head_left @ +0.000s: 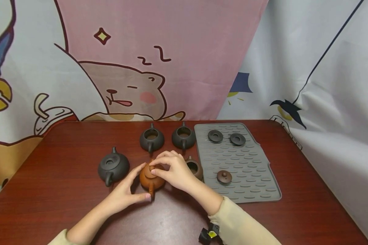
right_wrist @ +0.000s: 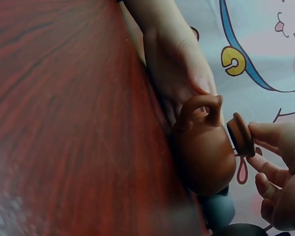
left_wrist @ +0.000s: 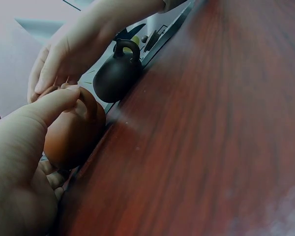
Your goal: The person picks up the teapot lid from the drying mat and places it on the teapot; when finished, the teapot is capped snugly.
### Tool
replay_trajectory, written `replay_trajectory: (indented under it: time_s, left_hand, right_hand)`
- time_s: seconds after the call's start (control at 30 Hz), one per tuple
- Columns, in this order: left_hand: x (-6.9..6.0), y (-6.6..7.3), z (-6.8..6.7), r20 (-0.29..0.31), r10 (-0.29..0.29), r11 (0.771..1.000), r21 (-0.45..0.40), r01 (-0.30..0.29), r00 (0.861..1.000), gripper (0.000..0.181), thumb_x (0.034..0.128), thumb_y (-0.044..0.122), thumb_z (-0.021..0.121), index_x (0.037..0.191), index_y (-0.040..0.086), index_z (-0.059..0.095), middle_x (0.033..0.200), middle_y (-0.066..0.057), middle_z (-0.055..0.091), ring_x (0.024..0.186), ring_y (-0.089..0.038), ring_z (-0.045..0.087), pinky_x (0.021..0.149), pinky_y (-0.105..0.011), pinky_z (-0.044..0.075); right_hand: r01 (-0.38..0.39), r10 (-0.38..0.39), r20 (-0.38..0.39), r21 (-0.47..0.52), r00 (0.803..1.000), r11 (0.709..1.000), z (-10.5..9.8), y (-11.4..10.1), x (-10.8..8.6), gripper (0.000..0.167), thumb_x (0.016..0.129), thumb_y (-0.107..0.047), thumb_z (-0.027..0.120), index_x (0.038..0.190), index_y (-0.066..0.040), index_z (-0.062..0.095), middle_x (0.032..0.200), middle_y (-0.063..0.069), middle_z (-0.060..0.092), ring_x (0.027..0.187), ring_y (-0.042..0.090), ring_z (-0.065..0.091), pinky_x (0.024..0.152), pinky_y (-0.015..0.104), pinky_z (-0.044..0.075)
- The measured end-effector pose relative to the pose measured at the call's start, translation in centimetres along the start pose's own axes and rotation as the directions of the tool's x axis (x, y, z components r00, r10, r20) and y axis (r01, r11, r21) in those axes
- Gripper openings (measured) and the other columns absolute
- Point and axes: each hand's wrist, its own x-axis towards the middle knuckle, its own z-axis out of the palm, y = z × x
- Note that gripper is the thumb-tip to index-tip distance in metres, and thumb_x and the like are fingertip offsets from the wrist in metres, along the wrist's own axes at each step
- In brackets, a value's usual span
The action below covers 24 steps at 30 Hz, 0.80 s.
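An orange-brown clay teapot (head_left: 145,181) stands on the table in front of me, its handle toward me. My left hand (head_left: 124,194) holds it from the left, thumb at the handle and fingers around the far side. With fingertips and thumb, my right hand (head_left: 177,173) pinches the teapot's lid (right_wrist: 241,135). The right wrist view has the lid slightly apart from the top of the pot. Part of a brown open teapot (head_left: 194,167) is hidden behind my right hand. A dark grey lidded teapot (head_left: 113,166) sits left of my left hand.
Two dark teapots without lids, one (head_left: 151,137) left of the other (head_left: 183,136), stand farther back. On the right lies a grey ridged mat (head_left: 245,160) bearing a brown lid (head_left: 224,177) and two dark lids (head_left: 215,136). A patterned cloth (head_left: 184,61) hangs behind the table.
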Motion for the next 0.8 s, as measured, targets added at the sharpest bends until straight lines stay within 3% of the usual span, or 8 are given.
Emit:
replay_trajectory:
  time_s: [0.8]
  left_hand:
    - [0.09, -0.07, 0.03, 0.006, 0.009, 1.000, -0.008, -0.009, 1.000, 0.094, 0.0755, 0.031, 0.082, 0.150, 0.010, 0.029, 0.149, -0.014, 0.033, 0.136, -0.032, 0.026, 0.104, -0.061, 0.020]
  right_hand:
    - [-0.055, 0.063, 0.065, -0.127, 0.996, 0.990, 0.78, 0.40, 0.02, 0.021, 0.085, -0.026, 0.074, 0.106, -0.022, 0.075, 0.103, -0.008, 0.063, 0.097, 0.011, 0.052, 0.088, 0.038, 0.038]
